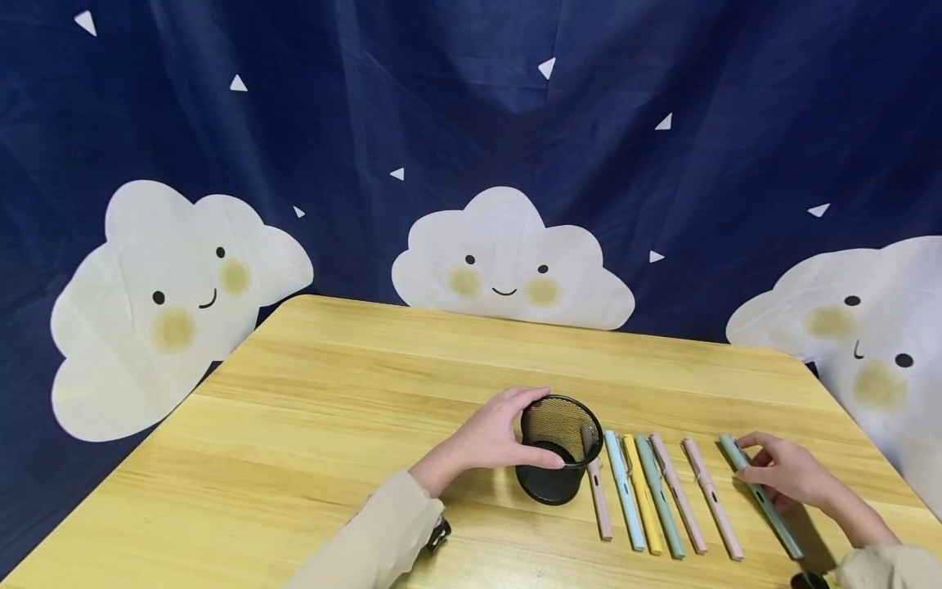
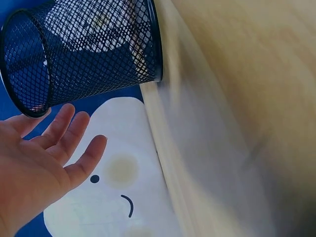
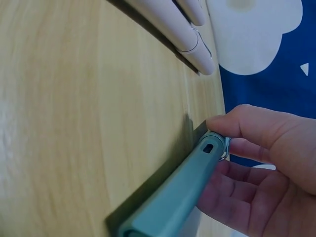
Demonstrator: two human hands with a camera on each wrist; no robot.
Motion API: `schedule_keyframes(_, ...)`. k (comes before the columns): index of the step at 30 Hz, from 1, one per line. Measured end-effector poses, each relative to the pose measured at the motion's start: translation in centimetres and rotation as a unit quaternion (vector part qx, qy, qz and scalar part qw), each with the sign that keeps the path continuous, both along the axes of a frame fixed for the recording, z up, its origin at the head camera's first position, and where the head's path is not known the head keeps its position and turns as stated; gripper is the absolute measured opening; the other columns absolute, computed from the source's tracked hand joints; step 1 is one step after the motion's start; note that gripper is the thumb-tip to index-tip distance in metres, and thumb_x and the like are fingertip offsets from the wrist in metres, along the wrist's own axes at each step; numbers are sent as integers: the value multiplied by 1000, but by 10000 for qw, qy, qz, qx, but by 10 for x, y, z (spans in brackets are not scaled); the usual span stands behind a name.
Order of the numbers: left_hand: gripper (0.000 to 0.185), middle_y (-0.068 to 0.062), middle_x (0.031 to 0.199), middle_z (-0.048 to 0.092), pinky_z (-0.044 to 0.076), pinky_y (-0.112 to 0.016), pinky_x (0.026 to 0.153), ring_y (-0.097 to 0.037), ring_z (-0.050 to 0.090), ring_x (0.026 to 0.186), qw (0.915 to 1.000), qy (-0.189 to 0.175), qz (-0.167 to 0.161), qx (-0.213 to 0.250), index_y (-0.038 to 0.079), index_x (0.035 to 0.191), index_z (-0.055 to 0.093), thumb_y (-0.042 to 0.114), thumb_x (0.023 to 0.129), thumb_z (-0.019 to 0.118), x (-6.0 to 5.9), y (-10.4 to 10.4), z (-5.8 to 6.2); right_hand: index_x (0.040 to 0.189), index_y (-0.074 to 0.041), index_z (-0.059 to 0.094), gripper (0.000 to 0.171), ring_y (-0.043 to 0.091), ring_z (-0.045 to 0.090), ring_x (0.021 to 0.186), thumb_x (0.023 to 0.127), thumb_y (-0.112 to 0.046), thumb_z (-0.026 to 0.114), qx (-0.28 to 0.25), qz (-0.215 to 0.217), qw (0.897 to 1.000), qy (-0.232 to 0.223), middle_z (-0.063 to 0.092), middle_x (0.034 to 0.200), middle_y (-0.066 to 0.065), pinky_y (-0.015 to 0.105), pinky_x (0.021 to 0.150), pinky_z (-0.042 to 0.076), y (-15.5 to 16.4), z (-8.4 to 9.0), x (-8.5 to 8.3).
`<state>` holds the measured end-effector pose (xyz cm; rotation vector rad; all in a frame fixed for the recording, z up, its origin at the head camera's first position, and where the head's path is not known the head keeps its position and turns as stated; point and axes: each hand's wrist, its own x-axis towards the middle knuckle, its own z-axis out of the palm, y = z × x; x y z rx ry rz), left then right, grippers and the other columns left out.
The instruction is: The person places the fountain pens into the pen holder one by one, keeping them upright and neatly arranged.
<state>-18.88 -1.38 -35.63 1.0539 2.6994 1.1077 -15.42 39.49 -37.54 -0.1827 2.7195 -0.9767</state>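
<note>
A black mesh pen holder [image 1: 550,484] stands upright on the table, with the interior I can see bare. My left hand [image 1: 491,438] spans its rim, thumb across the near side and a finger at the far side; in the left wrist view the other fingers [image 2: 89,153] spread beside the mesh. At the right, my right hand [image 1: 793,472] pinches a green pen [image 1: 777,520] between thumb and fingers near its clip end. The right wrist view shows this pen [image 3: 180,190] slanting over the wood, its shadow alongside; whether it touches the table I cannot tell.
Between the hands several pens lie side by side: a pink pen [image 1: 600,507] beside the holder, a light blue pen [image 1: 625,495], a yellow pen [image 1: 643,495], another green pen [image 1: 662,501] and two more pink ones. A dark blue curtain [image 1: 471,98] with clouds hangs behind the wooden table [image 1: 294,425].
</note>
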Motion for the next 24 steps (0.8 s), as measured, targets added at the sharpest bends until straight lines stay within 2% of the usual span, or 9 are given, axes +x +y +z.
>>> schedule_keyframes(4, 85, -3, 126, 45, 39, -38, 90, -16, 44, 110, 9999, 44, -42, 126, 18, 136, 39, 52, 66, 72, -1, -1, 0, 116, 17, 39, 47, 20, 52, 50, 84, -10, 60, -45, -300, 9995, -91, 53, 75, 7, 34, 43, 48, -1, 1, 1)
schedule_keyframes(8, 84, -3, 114, 50, 41, -29, 80, -13, 46, 96, 9997, 10, -89, 245, 16, 135, 41, 49, 65, 75, -2, -2, -1, 119, 17, 35, 51, 21, 52, 52, 85, -11, 59, -178, -491, 9984, -220, 55, 77, 7, 35, 46, 49, 1, 0, 1)
schedule_keyframes(16, 83, 1, 95, 48, 38, -22, 70, -18, 45, 88, 9994, -36, -79, 322, 14, 133, 44, 46, 64, 77, -3, -2, 0, 128, 19, 18, 63, 18, 52, 54, 89, -15, 55, -706, -456, 9951, -512, 54, 81, 7, 37, 50, 50, 6, -1, 2)
schedule_keyframes(24, 82, 5, 81, 42, 35, -20, 62, -16, 43, 78, 9996, 32, -74, 282, 12, 132, 46, 46, 64, 77, -3, -3, 2, 129, 20, 9, 66, 14, 50, 53, 92, -16, 50, -1203, -295, 9898, -706, 52, 75, 6, 38, 50, 50, 9, -1, 3)
